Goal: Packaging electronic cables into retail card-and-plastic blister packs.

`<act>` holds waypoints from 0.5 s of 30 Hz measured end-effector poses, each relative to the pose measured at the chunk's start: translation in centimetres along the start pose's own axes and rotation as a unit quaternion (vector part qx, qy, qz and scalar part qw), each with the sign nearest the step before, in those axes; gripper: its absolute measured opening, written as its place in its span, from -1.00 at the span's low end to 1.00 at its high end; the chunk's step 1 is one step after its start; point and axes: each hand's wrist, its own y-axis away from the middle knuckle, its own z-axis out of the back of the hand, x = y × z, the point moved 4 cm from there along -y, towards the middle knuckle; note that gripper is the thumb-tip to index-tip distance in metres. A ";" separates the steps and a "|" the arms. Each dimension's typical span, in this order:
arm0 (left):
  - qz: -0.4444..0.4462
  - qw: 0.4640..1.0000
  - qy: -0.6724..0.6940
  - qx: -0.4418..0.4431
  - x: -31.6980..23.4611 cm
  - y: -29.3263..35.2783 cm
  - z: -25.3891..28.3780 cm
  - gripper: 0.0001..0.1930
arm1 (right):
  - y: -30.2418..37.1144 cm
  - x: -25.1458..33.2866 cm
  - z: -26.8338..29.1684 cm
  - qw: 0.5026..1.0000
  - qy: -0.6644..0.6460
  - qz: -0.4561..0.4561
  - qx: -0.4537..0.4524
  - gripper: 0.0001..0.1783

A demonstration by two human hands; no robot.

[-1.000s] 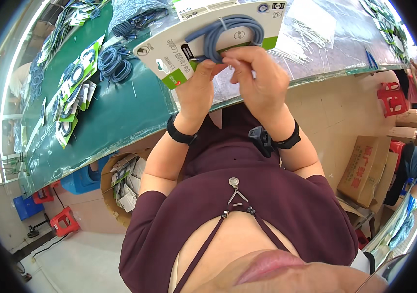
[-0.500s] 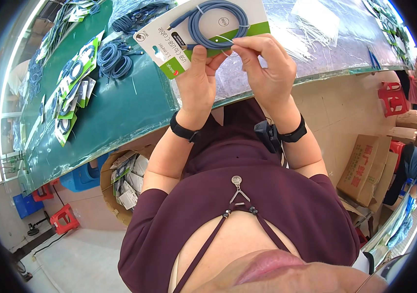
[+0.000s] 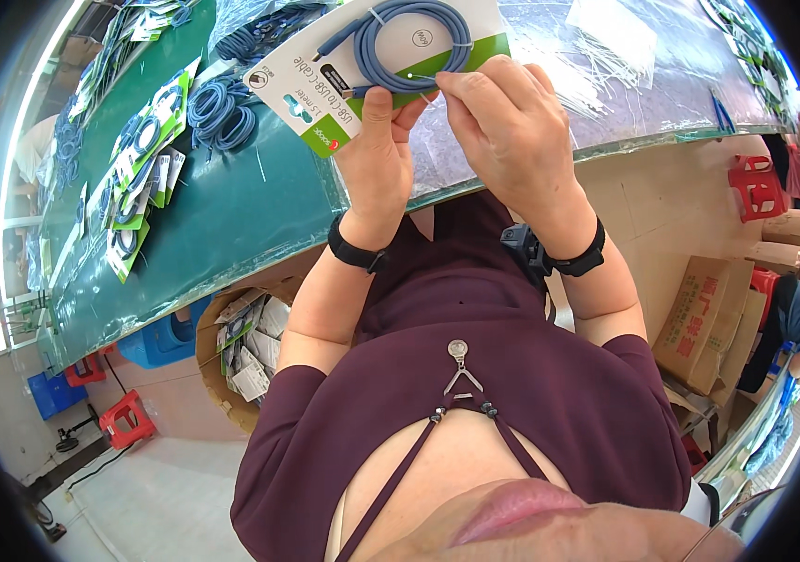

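Grip of the left hand (image 3: 377, 167) clamps the white-and-green card (image 3: 405, 42) above the tabletop (image 3: 231, 215), near its front edge, long axis rising rightward. The blue cable coil (image 3: 368, 49) lies just up-left of the nearer right hand (image 3: 517, 131), fingertips together; I cannot tell what they pinch.

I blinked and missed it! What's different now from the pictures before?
The card with the blue cable coil shifted left and a bit up in the view. The right hand moved up and slightly right; its fingertips are now by the coil's lower right edge. I can't see anything newly grabbed or dropped. The left hand still holds the card, and the cable bundle stayed put.
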 end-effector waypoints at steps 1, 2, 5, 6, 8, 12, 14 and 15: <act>-0.006 1.000 -0.004 -0.003 0.1 0.0 0.0 -0.67 | 0.0 0.1 0.0 1.000 0.003 0.009 -0.004 -0.77; -0.012 1.000 -0.009 -0.006 0.1 -0.1 0.1 -0.66 | -0.1 0.0 0.0 1.000 0.002 0.008 -0.005 -0.77; -0.021 1.000 -0.018 -0.005 0.0 -0.1 0.0 -0.66 | -0.2 0.0 -0.2 1.000 0.005 0.019 0.024 -0.80; -0.024 0.999 -0.021 -0.001 -0.1 -0.1 -0.1 -0.65 | -0.2 0.0 -0.2 1.000 0.005 0.019 0.024 -0.80; -0.028 0.999 -0.024 0.005 -0.2 -0.1 -0.2 -0.65 | -0.1 -0.2 -0.4 0.999 0.013 0.026 0.024 -0.81; -0.025 0.999 -0.029 0.007 -0.3 -0.1 -0.2 -0.63 | 0.0 -0.3 -0.6 0.999 0.019 0.031 0.023 -0.81; -0.029 0.999 -0.031 0.000 -0.4 0.0 -0.3 -0.62 | 0.1 -0.2 -0.7 0.999 0.020 0.032 0.022 -0.81; -0.031 0.999 -0.032 -0.004 -0.4 0.1 -0.4 -0.62 | 0.2 -0.2 -0.8 0.999 0.023 0.033 0.026 -0.85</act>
